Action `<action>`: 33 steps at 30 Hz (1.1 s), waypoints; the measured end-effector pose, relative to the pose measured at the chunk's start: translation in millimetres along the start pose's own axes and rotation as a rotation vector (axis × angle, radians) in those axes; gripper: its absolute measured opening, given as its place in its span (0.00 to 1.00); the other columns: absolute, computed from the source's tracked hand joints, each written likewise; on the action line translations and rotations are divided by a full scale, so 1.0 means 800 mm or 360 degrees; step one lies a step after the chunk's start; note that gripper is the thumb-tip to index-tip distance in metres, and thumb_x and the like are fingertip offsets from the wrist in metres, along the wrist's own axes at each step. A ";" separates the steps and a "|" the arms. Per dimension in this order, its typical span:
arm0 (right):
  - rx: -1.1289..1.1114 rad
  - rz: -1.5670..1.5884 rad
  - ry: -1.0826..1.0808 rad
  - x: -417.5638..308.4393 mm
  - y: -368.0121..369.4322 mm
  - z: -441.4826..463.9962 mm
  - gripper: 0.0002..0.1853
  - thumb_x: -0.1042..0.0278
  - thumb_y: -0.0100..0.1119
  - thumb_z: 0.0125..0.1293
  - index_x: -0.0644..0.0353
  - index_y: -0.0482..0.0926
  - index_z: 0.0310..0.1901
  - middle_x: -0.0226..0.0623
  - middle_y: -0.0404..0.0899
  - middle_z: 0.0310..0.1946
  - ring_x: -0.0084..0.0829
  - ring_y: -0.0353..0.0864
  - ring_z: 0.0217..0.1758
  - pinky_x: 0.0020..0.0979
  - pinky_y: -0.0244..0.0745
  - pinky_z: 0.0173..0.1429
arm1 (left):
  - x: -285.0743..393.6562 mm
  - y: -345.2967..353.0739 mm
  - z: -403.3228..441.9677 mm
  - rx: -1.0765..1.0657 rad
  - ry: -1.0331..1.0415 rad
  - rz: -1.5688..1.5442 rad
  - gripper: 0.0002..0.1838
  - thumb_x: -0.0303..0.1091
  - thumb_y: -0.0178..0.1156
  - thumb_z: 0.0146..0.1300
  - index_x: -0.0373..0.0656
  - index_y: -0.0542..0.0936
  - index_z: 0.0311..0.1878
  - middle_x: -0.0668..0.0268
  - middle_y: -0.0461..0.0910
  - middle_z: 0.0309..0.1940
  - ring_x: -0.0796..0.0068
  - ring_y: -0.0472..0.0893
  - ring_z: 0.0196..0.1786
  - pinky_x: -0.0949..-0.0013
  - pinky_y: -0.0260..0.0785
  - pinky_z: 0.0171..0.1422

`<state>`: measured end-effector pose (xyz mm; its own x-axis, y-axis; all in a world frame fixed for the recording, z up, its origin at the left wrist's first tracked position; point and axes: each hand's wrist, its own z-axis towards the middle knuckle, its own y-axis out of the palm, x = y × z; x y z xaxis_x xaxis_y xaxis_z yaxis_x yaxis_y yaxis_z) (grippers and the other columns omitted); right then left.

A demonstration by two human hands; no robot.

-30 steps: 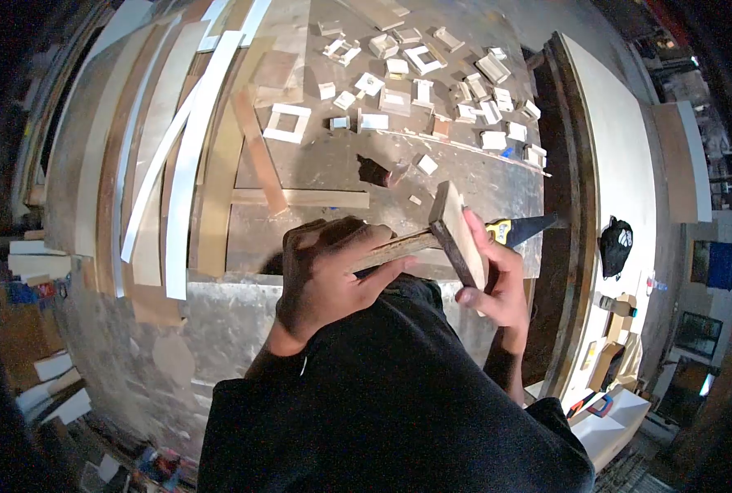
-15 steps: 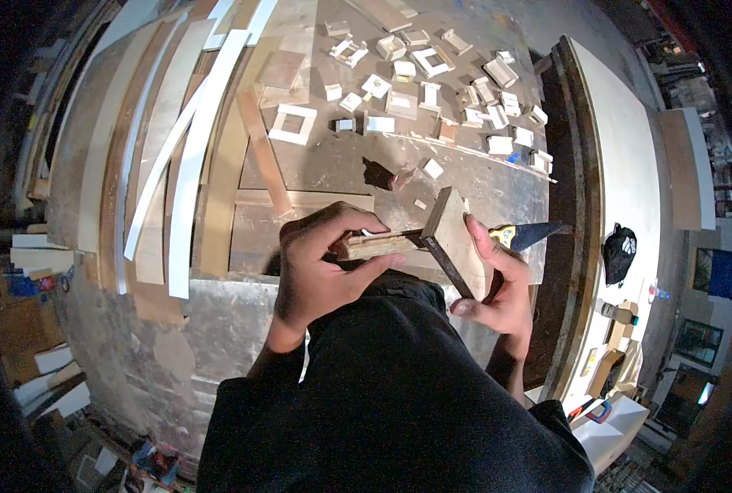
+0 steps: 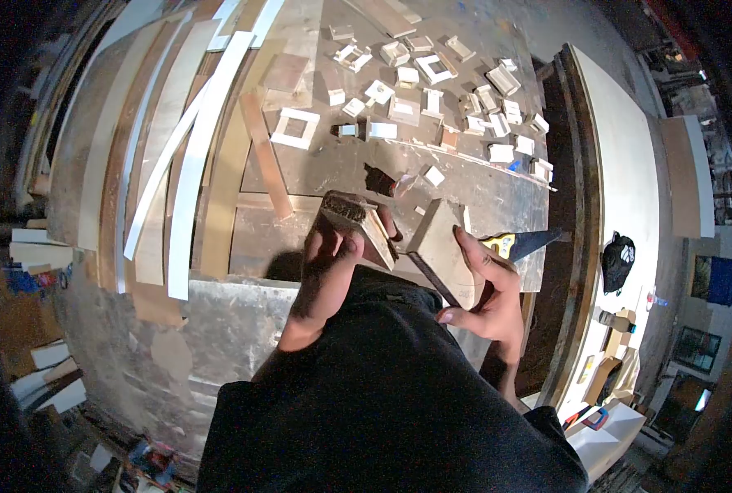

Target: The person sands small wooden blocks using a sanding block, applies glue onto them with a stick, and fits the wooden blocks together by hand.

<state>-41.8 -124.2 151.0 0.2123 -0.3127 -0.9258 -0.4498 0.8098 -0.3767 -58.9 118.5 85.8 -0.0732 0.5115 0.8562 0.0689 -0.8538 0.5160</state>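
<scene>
My left hand (image 3: 326, 279) is closed around a wooden block (image 3: 372, 232), thumb on its near face. The block's dark, rough end is turned upward. A second wooden block (image 3: 441, 244) is gripped at its right side by my right hand (image 3: 491, 292), fingers behind and thumb at the lower edge. The two blocks are held close together above the bench, in front of my dark top; whether their near edges touch, I cannot tell. Just beyond my right hand lies a handsaw (image 3: 534, 242) with a yellow and black handle.
Several small wooden pieces and frames (image 3: 407, 111) are scattered over the far part of the bench (image 3: 317, 177). Long boards and white strips (image 3: 193, 172) lie on the left. A pale panel (image 3: 625, 164) stands to the right, with a black item (image 3: 619, 261) on it.
My left hand has rotated its block, so the dark end now faces up. The right-hand block has tilted and moved slightly left and down. Before, the blocks met at an angle.
</scene>
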 end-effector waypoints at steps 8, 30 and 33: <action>-0.0075 0.0261 -0.0012 -0.011 0.033 0.002 0.52 0.60 0.81 0.43 0.71 0.64 0.69 0.52 0.65 0.71 0.44 0.60 0.77 0.40 0.47 0.79 | -0.011 0.006 -0.008 0.0102 -0.0373 -0.0693 0.25 0.52 0.36 0.79 0.42 0.76 0.54 0.66 0.80 0.42 0.77 0.79 0.43 0.71 0.72 0.49; 0.0119 0.0519 -0.0221 0.003 0.034 -0.008 0.46 0.64 0.79 0.47 0.64 0.68 0.69 0.56 0.61 0.73 0.50 0.57 0.78 0.45 0.46 0.79 | 0.026 0.019 -0.001 -0.0330 -0.0056 0.0550 0.19 0.36 0.72 0.50 0.40 0.72 0.38 0.67 0.73 0.26 0.75 0.73 0.31 0.67 0.67 0.38; -0.0133 0.0152 -0.0012 -0.030 0.020 -0.003 0.47 0.63 0.79 0.47 0.67 0.67 0.69 0.52 0.63 0.72 0.44 0.62 0.76 0.42 0.50 0.78 | 0.034 0.021 0.009 -0.0436 0.0334 0.0882 0.21 0.35 0.71 0.47 0.36 0.71 0.39 0.56 0.75 0.27 0.64 0.78 0.30 0.65 0.69 0.38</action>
<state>-56.2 -104.7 167.0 0.1711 -0.2320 -0.9575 -0.5387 0.7917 -0.2881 -53.0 118.8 117.5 -0.2947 -0.0176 0.9554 -0.1018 -0.9936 -0.0497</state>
